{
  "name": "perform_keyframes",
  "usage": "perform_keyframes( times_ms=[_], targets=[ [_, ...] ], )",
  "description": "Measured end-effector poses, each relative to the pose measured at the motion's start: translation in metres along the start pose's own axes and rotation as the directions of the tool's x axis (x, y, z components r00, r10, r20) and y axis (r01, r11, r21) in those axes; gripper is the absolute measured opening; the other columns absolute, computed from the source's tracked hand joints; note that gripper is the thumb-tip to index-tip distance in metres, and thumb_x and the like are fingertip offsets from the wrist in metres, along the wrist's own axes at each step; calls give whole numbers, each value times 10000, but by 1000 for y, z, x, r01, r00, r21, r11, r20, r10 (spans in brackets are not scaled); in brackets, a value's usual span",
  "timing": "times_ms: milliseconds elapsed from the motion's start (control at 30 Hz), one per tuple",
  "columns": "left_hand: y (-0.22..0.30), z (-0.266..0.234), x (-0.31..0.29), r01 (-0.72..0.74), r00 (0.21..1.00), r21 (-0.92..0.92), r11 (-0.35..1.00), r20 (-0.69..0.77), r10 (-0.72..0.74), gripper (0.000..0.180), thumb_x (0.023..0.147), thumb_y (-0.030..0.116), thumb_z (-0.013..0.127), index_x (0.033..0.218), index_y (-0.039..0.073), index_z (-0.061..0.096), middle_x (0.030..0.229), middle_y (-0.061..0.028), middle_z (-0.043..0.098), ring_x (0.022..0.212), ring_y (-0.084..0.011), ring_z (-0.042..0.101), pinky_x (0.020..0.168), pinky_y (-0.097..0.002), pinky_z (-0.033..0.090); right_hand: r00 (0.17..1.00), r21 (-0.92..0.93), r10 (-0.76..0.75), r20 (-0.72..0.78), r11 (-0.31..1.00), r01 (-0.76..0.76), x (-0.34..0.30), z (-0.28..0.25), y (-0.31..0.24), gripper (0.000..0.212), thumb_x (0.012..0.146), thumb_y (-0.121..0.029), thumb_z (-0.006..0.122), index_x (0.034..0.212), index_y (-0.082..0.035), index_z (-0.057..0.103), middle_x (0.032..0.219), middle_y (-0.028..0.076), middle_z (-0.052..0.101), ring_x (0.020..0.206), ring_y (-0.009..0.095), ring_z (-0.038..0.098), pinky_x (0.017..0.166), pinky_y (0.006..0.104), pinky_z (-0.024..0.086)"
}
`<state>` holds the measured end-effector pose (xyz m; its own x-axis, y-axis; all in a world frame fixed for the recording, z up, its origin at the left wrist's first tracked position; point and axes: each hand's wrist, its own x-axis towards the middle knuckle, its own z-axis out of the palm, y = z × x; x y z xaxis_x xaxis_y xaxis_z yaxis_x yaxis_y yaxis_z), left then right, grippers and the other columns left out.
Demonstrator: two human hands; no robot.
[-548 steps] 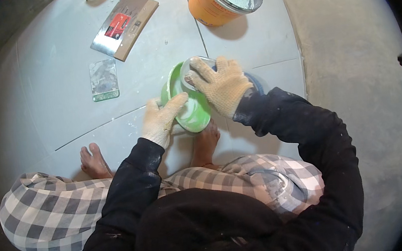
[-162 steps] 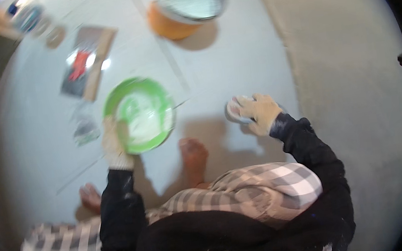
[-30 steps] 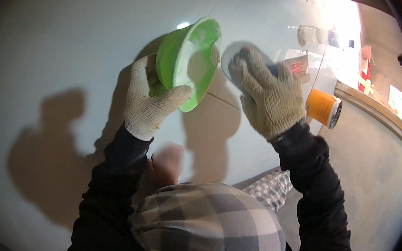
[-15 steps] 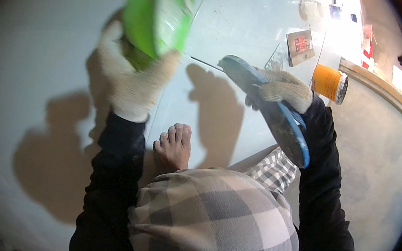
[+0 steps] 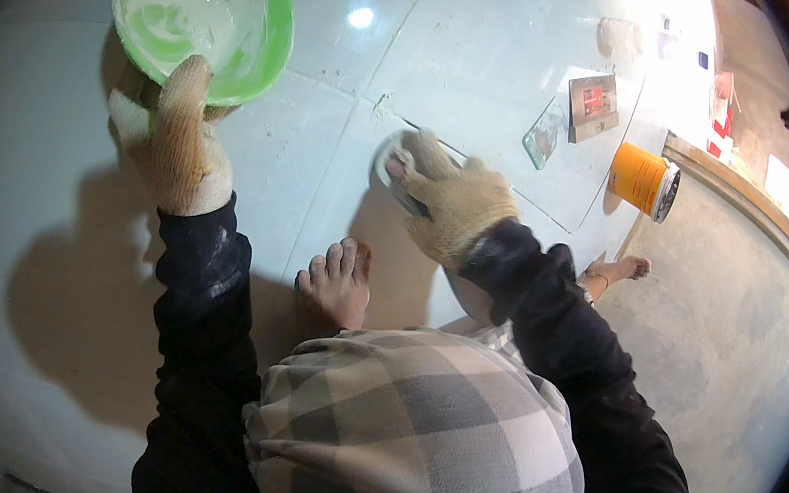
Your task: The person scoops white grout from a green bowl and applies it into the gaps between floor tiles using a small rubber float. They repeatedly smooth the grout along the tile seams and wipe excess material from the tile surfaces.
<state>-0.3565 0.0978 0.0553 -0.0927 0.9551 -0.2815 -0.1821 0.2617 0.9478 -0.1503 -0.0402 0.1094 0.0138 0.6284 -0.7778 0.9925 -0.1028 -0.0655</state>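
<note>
At the upper left, my gloved left hand (image 5: 180, 145) grips the near rim of a green plastic bowl (image 5: 278, 59). The bowl is tilted so that its inside shows, with white wet paste (image 5: 204, 19) coating it. My gloved right hand (image 5: 463, 199) is down at the tiled floor (image 5: 326, 171), closed over a flip-flop (image 5: 386, 159) with a blue edge. Most of the flip-flop is hidden under the hand; its tip lies over a dark joint between tiles. A smear of paste (image 5: 384, 105) sits just beyond it.
Right of my hand lie a phone-like flat object (image 5: 546, 134) and a brown packet (image 5: 592, 108). An orange tub (image 5: 642, 179) lies on its side by a ledge (image 5: 736, 180). My bare feet (image 5: 335, 283) are on the floor, below my checked clothing (image 5: 416, 421).
My right hand has brought the flip-flop down and left onto the floor joint. My left hand has moved left with the bowl, whose inside has turned into view.
</note>
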Motion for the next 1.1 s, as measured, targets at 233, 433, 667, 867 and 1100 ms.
perform_keyframes(
  times_ms=[233, 433, 667, 867, 1100],
  targets=[
    [-2, 3, -9, -53, 997, 12, 999, 65, 52, 693, 863, 139, 581, 1476, -50, 318, 1339, -223, 475, 1182, -348, 576, 919, -464, 581, 985, -32, -26, -172, 999, 21, -5, -47, 14, 501, 846, -291, 613, 1339, -203, 605, 1353, 71, 563, 949, 324, 664, 875, 433, 537],
    [-1, 9, -15, -47, 993, -48, 998, 108, 52, 646, 846, 122, 609, 1410, -74, 362, 1293, -217, 502, 1137, -323, 595, 913, -445, 582, 996, -310, -72, -54, 949, 52, 36, -56, -16, 569, 855, -215, 604, 1419, -243, 539, 1491, 14, 452, 1012, 350, 664, 886, 443, 585],
    [4, 10, -14, -115, 990, 38, 993, 82, 112, 640, 835, 124, 606, 1396, -76, 371, 1271, -210, 513, 1126, -296, 593, 920, -424, 569, 999, 1, -45, 20, 999, 45, 11, -47, 30, 524, 917, -292, 582, 1420, -156, 523, 1508, 155, 427, 1109, 390, 662, 929, 473, 577],
    [-6, 16, -22, -87, 980, 69, 994, 185, 73, 657, 817, 132, 595, 1394, -92, 375, 1267, -193, 519, 1108, -266, 594, 922, -377, 549, 987, 19, 149, -57, 989, -149, 8, -15, -1, 476, 928, -308, 599, 1350, -113, 495, 1382, 179, 474, 944, 368, 706, 770, 470, 595],
    [-2, 21, -28, 86, 971, -62, 994, 227, -69, 637, 734, 86, 676, 1327, -82, 517, 1141, -166, 661, 991, -203, 676, 842, -324, 596, 931, -143, -12, -366, 989, -43, -32, -42, 37, 555, 779, -247, 653, 1325, -188, 572, 1343, 40, 531, 908, 280, 656, 803, 448, 547]
  ],
)
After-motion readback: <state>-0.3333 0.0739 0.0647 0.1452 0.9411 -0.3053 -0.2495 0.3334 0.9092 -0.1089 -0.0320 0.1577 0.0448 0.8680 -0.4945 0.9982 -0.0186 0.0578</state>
